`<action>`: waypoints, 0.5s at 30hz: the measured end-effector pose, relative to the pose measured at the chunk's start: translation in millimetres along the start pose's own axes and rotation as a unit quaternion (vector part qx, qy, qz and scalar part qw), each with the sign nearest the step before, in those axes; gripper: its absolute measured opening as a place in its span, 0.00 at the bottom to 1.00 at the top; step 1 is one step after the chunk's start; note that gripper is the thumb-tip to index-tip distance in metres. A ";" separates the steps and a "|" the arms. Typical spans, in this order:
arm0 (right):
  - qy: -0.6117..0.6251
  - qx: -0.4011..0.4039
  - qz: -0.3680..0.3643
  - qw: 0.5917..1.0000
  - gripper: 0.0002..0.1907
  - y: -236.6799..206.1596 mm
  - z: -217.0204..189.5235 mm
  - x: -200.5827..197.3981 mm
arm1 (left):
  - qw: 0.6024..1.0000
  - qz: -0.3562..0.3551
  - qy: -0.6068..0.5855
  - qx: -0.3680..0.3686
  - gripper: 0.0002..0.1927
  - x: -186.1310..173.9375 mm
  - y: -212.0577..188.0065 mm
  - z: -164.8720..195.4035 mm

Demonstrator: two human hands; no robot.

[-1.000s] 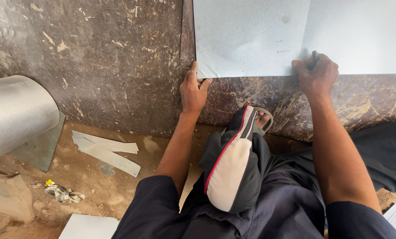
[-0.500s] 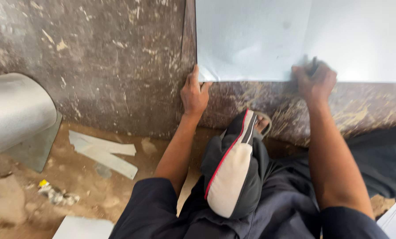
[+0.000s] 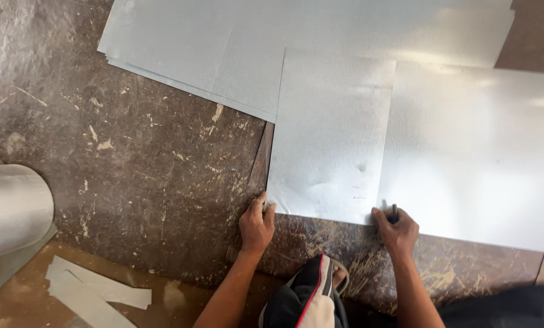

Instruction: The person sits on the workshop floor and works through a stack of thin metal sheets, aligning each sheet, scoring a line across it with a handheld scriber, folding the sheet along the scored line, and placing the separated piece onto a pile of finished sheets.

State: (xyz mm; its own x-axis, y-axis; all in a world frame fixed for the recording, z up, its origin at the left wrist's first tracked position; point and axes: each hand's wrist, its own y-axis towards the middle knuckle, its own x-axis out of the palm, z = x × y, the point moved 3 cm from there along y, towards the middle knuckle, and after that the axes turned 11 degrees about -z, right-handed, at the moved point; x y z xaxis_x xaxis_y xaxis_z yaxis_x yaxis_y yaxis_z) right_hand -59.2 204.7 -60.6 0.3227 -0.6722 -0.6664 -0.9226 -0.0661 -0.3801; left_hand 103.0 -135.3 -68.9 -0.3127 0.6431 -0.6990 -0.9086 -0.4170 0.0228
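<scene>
A rectangular galvanised metal sheet (image 3: pixel 329 140) lies on a dark scratched board (image 3: pixel 150 164). My left hand (image 3: pixel 256 226) presses on the sheet's near left corner with the fingers spread. At the sheet's near right corner my right hand (image 3: pixel 396 229) is closed around a small dark marking tool (image 3: pixel 394 212), its tip on the metal. A larger metal sheet (image 3: pixel 478 158) lies under and to the right of the first one. More sheets (image 3: pixel 223 42) are stacked at the back.
A roll of sheet metal (image 3: pixel 10 212) stands at the left. Cut-off metal strips (image 3: pixel 95 291) lie on the dusty floor. My bent knee in dark cloth with a red and white stripe (image 3: pixel 311 300) is at the bottom centre.
The view has tilted up and now shows far more of the sheets. Both hands stay at the sheet's near corners.
</scene>
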 end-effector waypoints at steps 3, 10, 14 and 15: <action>-0.044 -0.007 0.013 0.999 0.20 5.5 2.3 5.6 | 0.998 0.056 0.014 0.007 0.19 8.4 -0.1 -7.8; -0.084 0.029 -0.025 0.996 0.18 15.5 14.6 17.2 | 0.999 0.031 -0.018 -0.029 0.19 10.5 1.1 -18.7; -0.106 0.010 -0.015 0.994 0.18 15.4 14.8 20.0 | 0.998 0.065 0.009 0.017 0.18 4.2 3.7 -14.1; -0.106 0.007 -0.014 0.994 0.18 15.4 14.1 20.5 | 0.998 0.058 0.004 0.009 0.18 3.9 4.5 -14.1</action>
State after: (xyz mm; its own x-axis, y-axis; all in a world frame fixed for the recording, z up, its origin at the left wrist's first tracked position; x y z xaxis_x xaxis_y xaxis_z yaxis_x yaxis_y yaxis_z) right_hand -63.8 200.3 -89.1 0.3862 -0.4992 -0.7756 -0.9103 -0.0704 -0.4080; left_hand 101.6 -143.7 -81.6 -0.4131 0.5862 -0.6969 -0.8716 -0.4763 0.1160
